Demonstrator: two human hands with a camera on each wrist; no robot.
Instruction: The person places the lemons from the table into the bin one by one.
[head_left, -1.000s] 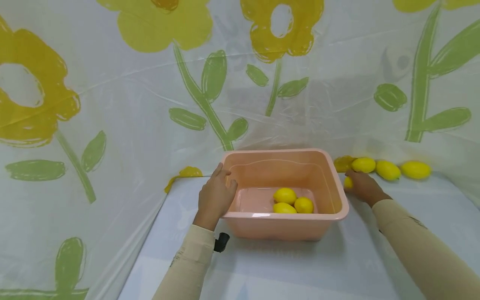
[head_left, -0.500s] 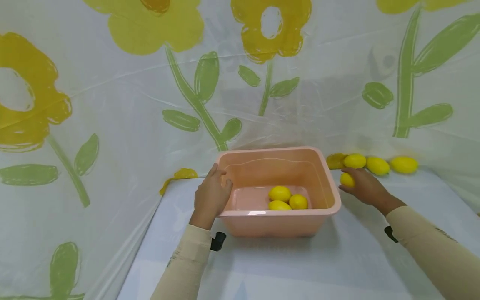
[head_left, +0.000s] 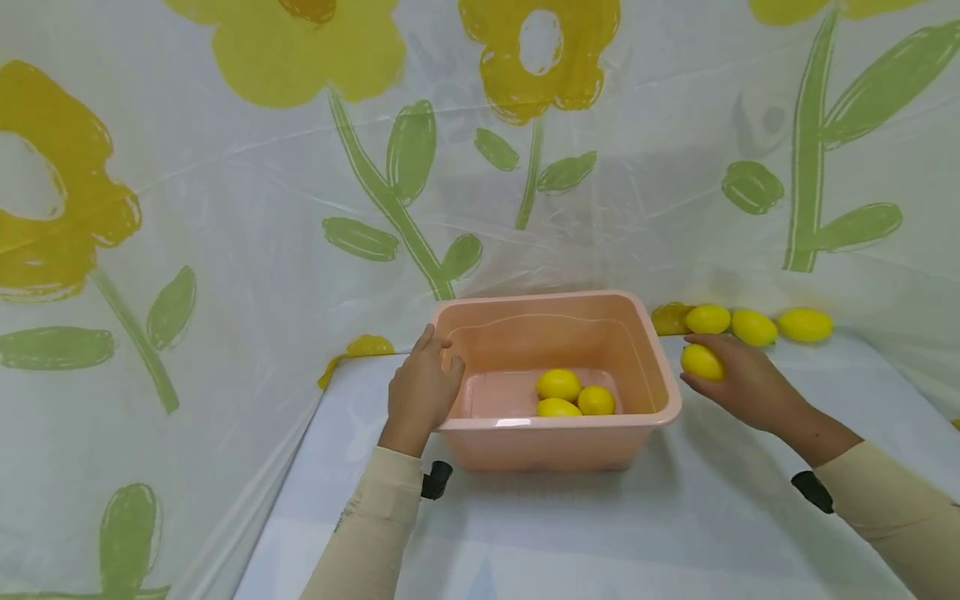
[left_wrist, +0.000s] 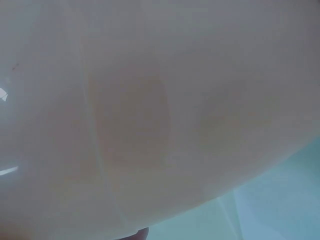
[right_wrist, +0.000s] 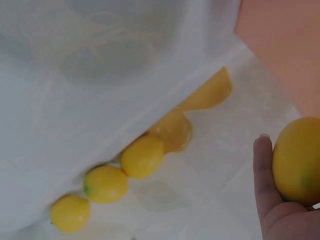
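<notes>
A pink plastic basin stands on the table with three yellow lemons in its right half. My left hand grips the basin's left rim; in the left wrist view the basin wall fills most of the picture. To the right of the basin, my right hand holds another lemon between thumb and fingers. The right wrist view shows that held lemon against the fingers. Behind this hand, three more lemons lie in a row along the back edge.
A white cloth backdrop printed with yellow flowers and green leaves hangs behind the table. Yellow print of the cloth shows beside the row of lemons. A black wrist strap piece is on the left sleeve.
My right hand has drawn back from the row of lemons, toward me, with one lemon in its grip. The left hand keeps its hold on the basin rim. The head view has shifted slightly.
</notes>
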